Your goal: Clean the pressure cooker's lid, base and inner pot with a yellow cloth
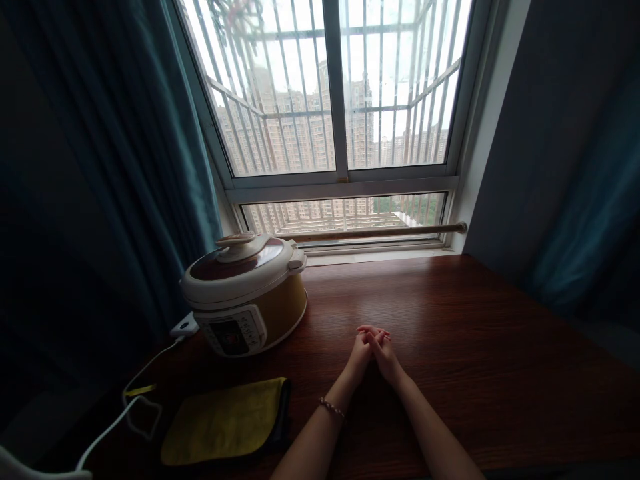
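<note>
My left hand (361, 350) and my right hand (384, 352) are clasped together on the dark wooden tabletop (450, 333), fingers interlaced. Both are closed, and no object shows between them. A beaded bracelet (331, 407) circles my left wrist. Left of the hands, apart from them, stands a white and gold electric pressure cooker (280, 313) with its lid on and a control panel on the front. A folded yellow cloth (225, 423) with a dark edge lies flat in front of the cooker.
A white power strip (185, 325) with a white cable (107, 427) sits left of the cooker. Behind the table is a barred window (343, 100) with a horizontal rod (380, 232) along its sill. Blue curtains (165, 167) hang at both sides.
</note>
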Action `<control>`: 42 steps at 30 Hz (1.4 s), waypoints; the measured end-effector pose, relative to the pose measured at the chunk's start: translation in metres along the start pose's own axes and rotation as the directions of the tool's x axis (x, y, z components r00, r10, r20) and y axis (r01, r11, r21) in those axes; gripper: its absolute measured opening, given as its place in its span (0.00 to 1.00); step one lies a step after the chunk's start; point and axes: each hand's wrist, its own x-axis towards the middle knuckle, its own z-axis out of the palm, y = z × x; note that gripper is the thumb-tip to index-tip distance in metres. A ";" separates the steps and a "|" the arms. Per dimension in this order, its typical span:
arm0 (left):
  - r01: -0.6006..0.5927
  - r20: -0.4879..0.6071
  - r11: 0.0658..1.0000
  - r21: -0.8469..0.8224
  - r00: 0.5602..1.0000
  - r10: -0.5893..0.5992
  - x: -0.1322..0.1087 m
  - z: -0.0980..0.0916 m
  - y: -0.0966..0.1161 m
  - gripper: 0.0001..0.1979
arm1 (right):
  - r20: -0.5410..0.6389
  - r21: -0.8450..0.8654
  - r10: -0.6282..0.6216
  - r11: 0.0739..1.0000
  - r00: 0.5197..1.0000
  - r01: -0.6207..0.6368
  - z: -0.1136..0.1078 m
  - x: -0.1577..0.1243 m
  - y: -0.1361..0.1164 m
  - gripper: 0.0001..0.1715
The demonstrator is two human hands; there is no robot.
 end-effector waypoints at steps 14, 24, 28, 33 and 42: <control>-0.026 0.023 0.999 0.025 0.999 0.025 0.000 -0.001 -0.001 0.19 | 0.001 0.009 -0.010 1.000 1.000 0.010 0.001 0.000 0.004 0.26; -0.082 0.012 0.991 0.108 0.997 0.082 0.000 0.003 -0.003 0.25 | 0.012 0.028 0.002 1.000 1.000 -0.002 0.000 0.000 0.005 0.27; -0.172 -0.039 0.959 0.225 0.982 0.185 -0.011 0.005 0.005 0.25 | -0.027 0.033 -0.055 0.998 0.998 0.056 0.002 -0.001 0.003 0.28; -0.251 -0.086 0.875 0.414 0.946 0.312 -0.027 0.000 0.016 0.22 | -0.003 0.068 -0.137 0.988 0.991 0.137 0.007 -0.008 -0.011 0.29; -0.232 -0.329 0.769 0.595 0.803 0.497 -0.048 -0.021 0.047 0.13 | -0.189 -0.089 0.018 0.995 0.982 -0.035 -0.011 -0.003 -0.007 0.31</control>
